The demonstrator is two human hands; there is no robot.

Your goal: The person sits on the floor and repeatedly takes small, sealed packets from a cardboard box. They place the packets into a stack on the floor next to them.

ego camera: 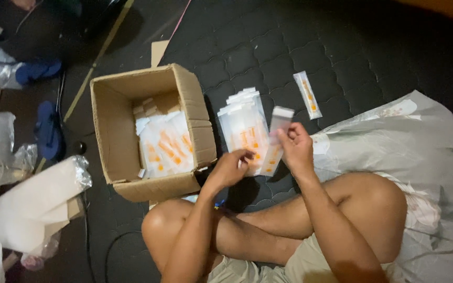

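One slim packet, white with orange marks, stands upright in the right hand, fingers closed around its middle, just right of frame centre. At its 9 o'clock the left hand rests with curled fingertips on a fanned stack of like packets lying on the dark quilted mat; whether those fingers pinch a packet cannot be told. The held packet overlaps the stack's right edge and hides part of it. At 1 o'clock from the hands a lone packet lies flat on the mat, well apart. At 9 o'clock an open cardboard box sits just beside the stack, more packets heaped inside. At 3 o'clock pale plastic sheeting spreads over the floor, touching the person's crossed legs, which fill the 6 o'clock side. Far off at 8 o'clock a white wrapped bundle lies near a black cable, and at 9 o'clock a blue sandal lies beyond the box.
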